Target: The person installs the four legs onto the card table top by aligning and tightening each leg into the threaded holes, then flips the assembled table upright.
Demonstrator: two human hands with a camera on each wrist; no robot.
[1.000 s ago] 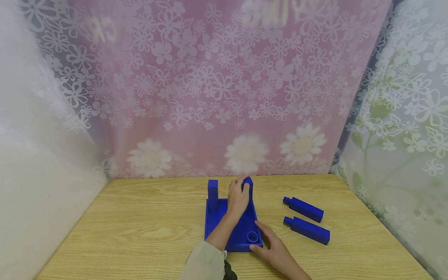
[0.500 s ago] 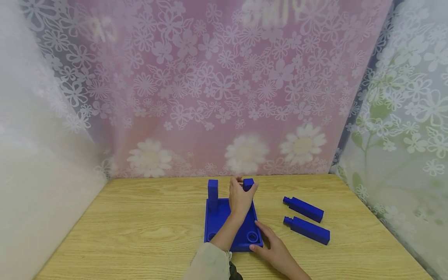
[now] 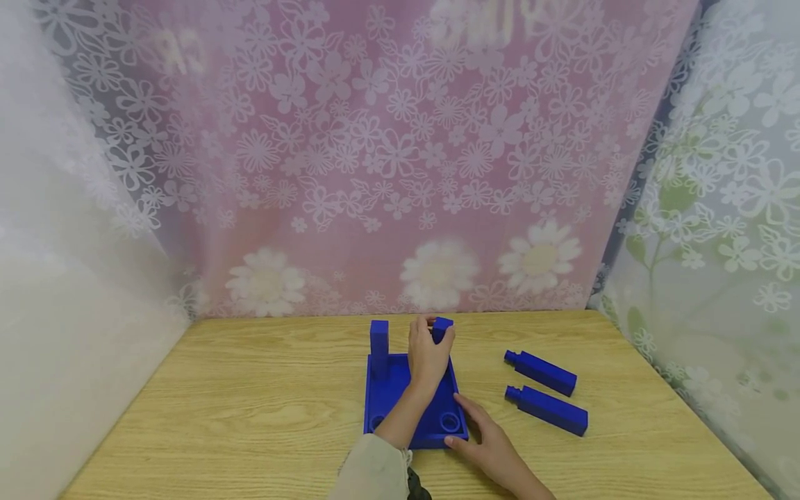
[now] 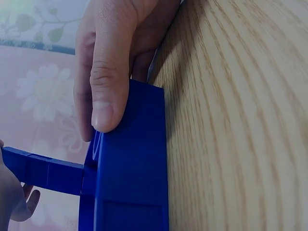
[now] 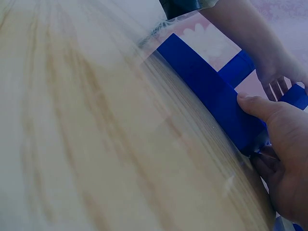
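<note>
Around a blue square post (image 3: 442, 325) at the back right corner of a shallow blue tray (image 3: 389, 396), my left hand (image 3: 428, 357) curls its fingers and thumb, the thumb on the post's right side. The post stands upright and its lower part is hidden by the hand. My right hand (image 3: 490, 444) grips the tray's front right corner, thumb on the front wall in the right wrist view, fingers on the right side. A second post (image 3: 379, 347) stands in the back left corner. Round sockets show at the front right (image 3: 449, 422) and front left, the latter partly behind the left sleeve.
Two loose blue posts, a farther one (image 3: 544, 373) and a nearer one (image 3: 550, 411), lie to the right of the tray, narrow necked ends pointing left. The wooden table (image 3: 262, 403) is enclosed by a pink floral curtain (image 3: 375, 173) behind and pale sheets at both sides.
My left hand has shifted its grip on the back right post: its thumb swung out to the right, then closed in again. The right hand and the tray have stayed in place.
</note>
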